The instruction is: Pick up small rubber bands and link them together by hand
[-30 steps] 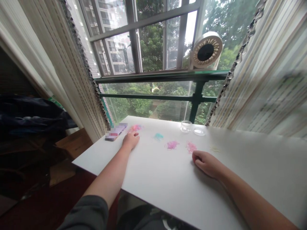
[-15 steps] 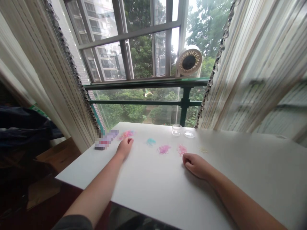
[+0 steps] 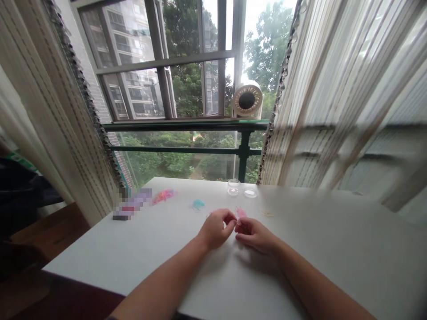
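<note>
Over the middle of the white table (image 3: 160,240), my left hand (image 3: 218,229) is closed in a pinch, its fingertips meeting those of my right hand (image 3: 258,235). My right hand is curled too, thumb near the fingers. Whatever lies between the fingertips is too small to make out. Just beyond the hands is a small pile of pink thin pieces (image 3: 240,212); a purple pile is mostly hidden behind my left hand. A blue pile (image 3: 198,204) lies to the left, a multicoloured pile (image 3: 163,196) farther left, and a few yellow pieces (image 3: 267,214) to the right.
At the table's back stands a clear round container (image 3: 233,188), with a clear shallow lid (image 3: 250,194) beside it. A blurred-out purplish box (image 3: 133,204) lies at the left edge. A white fan (image 3: 247,100) stands by the window railing; curtains (image 3: 320,111) hang on both sides.
My left hand has moved right from beside the multicoloured pile to meet my right hand. My right hand has turned, its fingers now facing the left hand. The view has shifted slightly.
</note>
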### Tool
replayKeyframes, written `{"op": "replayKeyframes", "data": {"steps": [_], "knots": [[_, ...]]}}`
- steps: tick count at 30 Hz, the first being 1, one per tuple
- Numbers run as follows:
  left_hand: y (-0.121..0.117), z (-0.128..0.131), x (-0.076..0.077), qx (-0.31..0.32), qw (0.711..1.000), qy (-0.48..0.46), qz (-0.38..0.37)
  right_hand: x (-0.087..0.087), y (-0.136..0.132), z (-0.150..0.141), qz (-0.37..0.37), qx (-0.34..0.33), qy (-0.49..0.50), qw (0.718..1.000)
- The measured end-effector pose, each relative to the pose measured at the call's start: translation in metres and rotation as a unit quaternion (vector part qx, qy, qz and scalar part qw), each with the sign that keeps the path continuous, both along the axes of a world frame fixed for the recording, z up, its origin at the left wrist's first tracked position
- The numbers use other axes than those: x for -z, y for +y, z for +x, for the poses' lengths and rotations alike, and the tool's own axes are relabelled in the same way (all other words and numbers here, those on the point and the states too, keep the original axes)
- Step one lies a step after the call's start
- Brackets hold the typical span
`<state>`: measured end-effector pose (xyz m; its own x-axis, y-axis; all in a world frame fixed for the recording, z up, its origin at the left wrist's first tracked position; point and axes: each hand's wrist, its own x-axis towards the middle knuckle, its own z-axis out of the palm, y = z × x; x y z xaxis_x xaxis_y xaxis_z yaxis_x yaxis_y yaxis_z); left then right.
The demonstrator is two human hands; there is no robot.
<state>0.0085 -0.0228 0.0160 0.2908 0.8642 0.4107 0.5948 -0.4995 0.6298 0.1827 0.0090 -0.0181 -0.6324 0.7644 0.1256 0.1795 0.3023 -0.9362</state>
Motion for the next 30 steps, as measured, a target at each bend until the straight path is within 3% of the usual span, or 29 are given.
{"op": "replayKeyframes", "data": {"steps": [4, 7, 16, 30], "knots": [[-0.005, 0.005, 0.017, 0.013, 1.0, -0.003, 0.002, 0.002, 0.001, -0.001, -0.027, 0.0, 0.027, 0.999], [-0.008, 0.001, 0.022, 0.025, 1.0, 0.003, -0.014, 0.003, 0.002, 0.001, -0.018, 0.001, 0.015, 1.0], [-0.005, 0.001, 0.021, 0.047, 0.998, -0.026, -0.04, 0.002, 0.004, 0.004, -0.029, -0.019, 0.002, 0.999], [-0.005, -0.005, 0.021, 0.057, 0.996, -0.025, -0.07, 0.001, 0.001, 0.004, 0.025, 0.001, -0.039, 0.999]]}}
